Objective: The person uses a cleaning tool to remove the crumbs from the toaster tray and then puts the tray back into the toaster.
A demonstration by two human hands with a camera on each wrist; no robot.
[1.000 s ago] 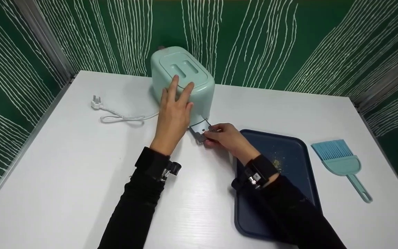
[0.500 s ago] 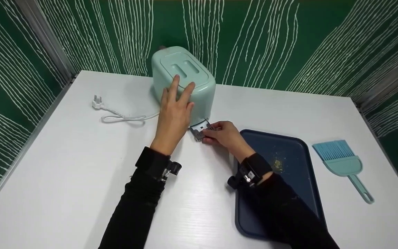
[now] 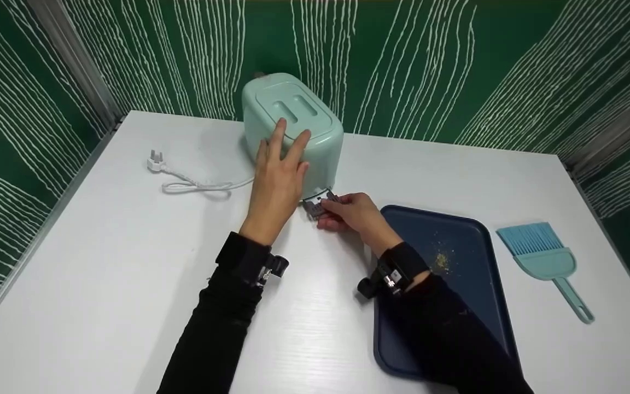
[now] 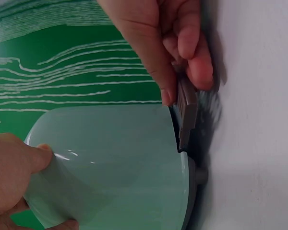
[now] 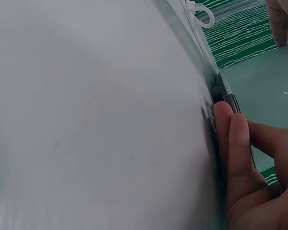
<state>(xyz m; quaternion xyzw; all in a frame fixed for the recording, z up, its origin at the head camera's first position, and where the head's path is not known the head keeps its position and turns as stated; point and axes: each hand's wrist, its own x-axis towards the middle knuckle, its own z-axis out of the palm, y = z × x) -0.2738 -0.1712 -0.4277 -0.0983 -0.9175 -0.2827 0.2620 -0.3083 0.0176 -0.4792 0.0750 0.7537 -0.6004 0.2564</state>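
Note:
A mint-green toaster (image 3: 323, 158) stands at the back of the white table, its lidded top marked by two oblong recesses. My left hand (image 3: 275, 186) rests against its near side, fingers spread and fairly straight, two fingertips reaching the top edge. Low on the toaster's right end, a grey-edged crumb tray (image 3: 313, 209) sticks out a little from its slot. My right hand (image 3: 361, 219) pinches the tray's grey edge between thumb and fingers. The left wrist view shows that ribbed grey edge of the crumb tray (image 4: 186, 108) right at the toaster's base. Most of the tray is hidden inside.
A dark blue serving tray (image 3: 473, 306) with a small pile of crumbs (image 3: 442, 261) lies under my right forearm. To its right is a turquoise hand brush (image 3: 544, 262). A white power cord with plug (image 3: 156, 162) lies left of the toaster. Green walls rise behind.
My right hand has pushed the crumb tray further into the toaster, so less of it sticks out. My left hand keeps its place on the toaster.

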